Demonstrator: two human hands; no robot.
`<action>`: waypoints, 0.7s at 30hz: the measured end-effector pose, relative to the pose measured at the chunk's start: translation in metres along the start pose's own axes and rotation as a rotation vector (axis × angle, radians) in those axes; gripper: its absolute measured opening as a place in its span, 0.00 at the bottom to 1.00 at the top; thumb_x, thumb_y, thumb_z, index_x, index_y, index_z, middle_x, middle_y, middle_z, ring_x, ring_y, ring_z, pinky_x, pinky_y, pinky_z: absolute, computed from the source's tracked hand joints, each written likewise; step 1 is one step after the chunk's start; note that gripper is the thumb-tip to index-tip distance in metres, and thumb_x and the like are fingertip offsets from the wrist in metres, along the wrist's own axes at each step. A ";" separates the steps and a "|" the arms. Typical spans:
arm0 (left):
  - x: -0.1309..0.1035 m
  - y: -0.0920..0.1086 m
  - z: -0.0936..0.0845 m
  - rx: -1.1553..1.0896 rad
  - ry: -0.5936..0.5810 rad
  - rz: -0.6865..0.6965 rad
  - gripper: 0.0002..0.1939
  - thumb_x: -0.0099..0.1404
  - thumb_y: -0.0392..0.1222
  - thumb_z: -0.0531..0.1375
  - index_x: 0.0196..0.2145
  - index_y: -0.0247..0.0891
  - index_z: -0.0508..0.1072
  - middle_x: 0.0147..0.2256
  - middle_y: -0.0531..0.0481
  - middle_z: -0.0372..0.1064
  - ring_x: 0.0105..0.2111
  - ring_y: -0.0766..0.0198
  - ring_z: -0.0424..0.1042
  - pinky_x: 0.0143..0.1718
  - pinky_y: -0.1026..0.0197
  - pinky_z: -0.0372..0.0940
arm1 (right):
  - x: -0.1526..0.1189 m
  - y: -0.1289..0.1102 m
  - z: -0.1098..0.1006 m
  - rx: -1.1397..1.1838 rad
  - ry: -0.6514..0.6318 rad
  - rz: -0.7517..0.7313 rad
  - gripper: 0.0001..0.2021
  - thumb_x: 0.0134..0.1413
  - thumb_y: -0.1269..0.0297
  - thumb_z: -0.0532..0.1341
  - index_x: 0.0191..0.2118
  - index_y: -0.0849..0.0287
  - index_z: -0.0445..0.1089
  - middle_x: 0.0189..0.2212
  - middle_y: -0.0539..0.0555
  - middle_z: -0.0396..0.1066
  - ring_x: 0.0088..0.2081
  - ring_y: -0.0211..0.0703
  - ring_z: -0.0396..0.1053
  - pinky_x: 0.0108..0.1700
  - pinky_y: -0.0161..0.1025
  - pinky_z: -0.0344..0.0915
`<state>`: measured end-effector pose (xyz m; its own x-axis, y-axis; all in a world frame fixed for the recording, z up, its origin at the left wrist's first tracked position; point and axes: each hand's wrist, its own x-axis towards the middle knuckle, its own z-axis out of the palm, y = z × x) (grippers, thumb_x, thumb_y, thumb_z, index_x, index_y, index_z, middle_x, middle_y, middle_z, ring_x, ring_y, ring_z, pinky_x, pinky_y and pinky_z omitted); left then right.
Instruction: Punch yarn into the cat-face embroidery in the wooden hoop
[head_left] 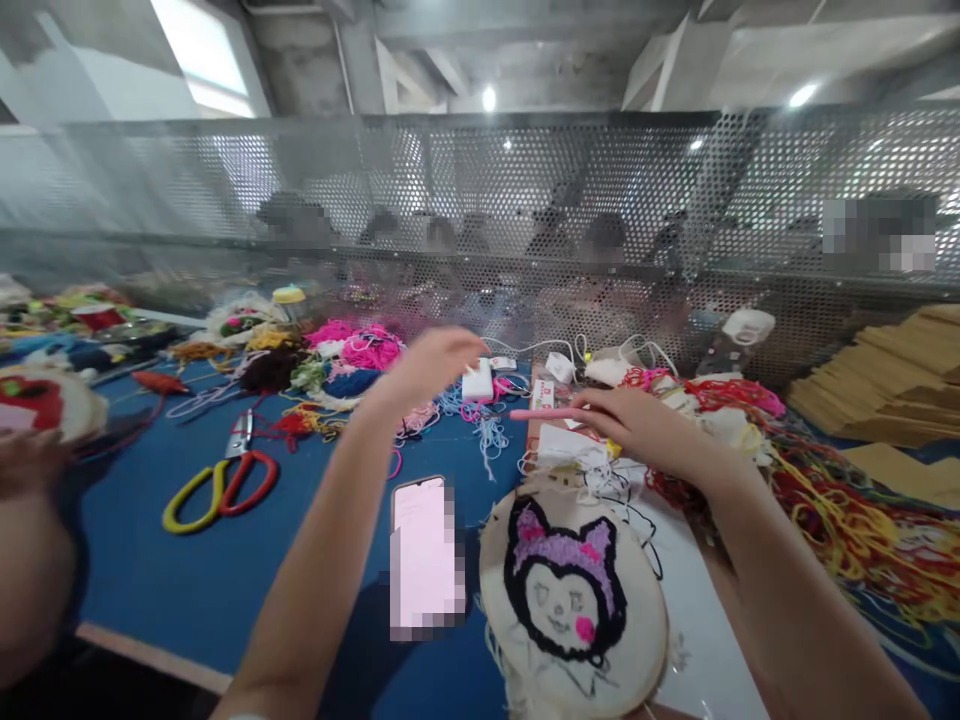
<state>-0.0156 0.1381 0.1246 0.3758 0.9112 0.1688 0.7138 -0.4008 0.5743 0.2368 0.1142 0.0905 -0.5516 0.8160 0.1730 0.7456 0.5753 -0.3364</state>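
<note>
My right hand [619, 420] is closed around a pink pen-like tool [547, 413], its tip pointing left. Raised over the yarn at the middle is my left hand [446, 360]; its fingers are blurred, and what they hold, if anything, cannot be made out. A white box-like item [477, 381] sits just right of it. Below my right hand lies a round hoop of cream cloth [637, 600] with a black, purple and pink cat-eared figure partly filled in. A phone [424, 560] with a lit screen rests left of the hoop.
Scissors with yellow and red handles [241, 475] lie on the blue table [127, 580]. Yarn heaps [832, 530] spread at right, with brown paper [885, 380] behind. Another person's hand [30, 460] is by a red-patterned hoop [71, 405]. A perforated metal screen [465, 180] stands behind.
</note>
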 end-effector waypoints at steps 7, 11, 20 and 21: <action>0.025 0.001 0.068 -0.272 -0.615 0.079 0.12 0.65 0.44 0.52 0.32 0.33 0.70 0.31 0.44 0.73 0.28 0.62 0.72 0.31 0.60 0.65 | 0.007 -0.004 0.011 0.003 0.024 -0.033 0.16 0.63 0.56 0.49 0.32 0.57 0.69 0.29 0.52 0.72 0.31 0.40 0.66 0.34 0.37 0.57; 0.023 -0.010 0.066 -0.249 -0.639 0.061 0.08 0.62 0.37 0.52 0.32 0.35 0.70 0.34 0.45 0.72 0.32 0.62 0.71 0.34 0.59 0.64 | 0.009 -0.007 0.015 0.027 0.005 -0.085 0.16 0.63 0.57 0.49 0.31 0.57 0.69 0.28 0.52 0.72 0.31 0.40 0.66 0.34 0.36 0.58; 0.027 -0.021 0.052 -0.383 -0.819 0.053 0.10 0.64 0.42 0.51 0.38 0.37 0.69 0.39 0.45 0.72 0.35 0.63 0.73 0.36 0.60 0.66 | 0.006 0.004 0.008 0.041 0.067 -0.079 0.12 0.61 0.63 0.51 0.41 0.56 0.72 0.40 0.54 0.74 0.41 0.43 0.69 0.41 0.37 0.61; 0.027 -0.024 0.052 -0.404 -0.829 0.052 0.11 0.65 0.43 0.50 0.38 0.37 0.69 0.38 0.45 0.73 0.35 0.63 0.73 0.36 0.60 0.66 | 0.005 0.006 0.006 0.020 0.081 -0.068 0.12 0.61 0.63 0.51 0.40 0.57 0.72 0.40 0.54 0.74 0.40 0.44 0.69 0.41 0.38 0.61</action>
<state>0.0083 0.1677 0.0743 0.8158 0.4708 -0.3359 0.4822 -0.2331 0.8445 0.2362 0.1220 0.0833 -0.5678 0.7777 0.2700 0.6996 0.6287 -0.3396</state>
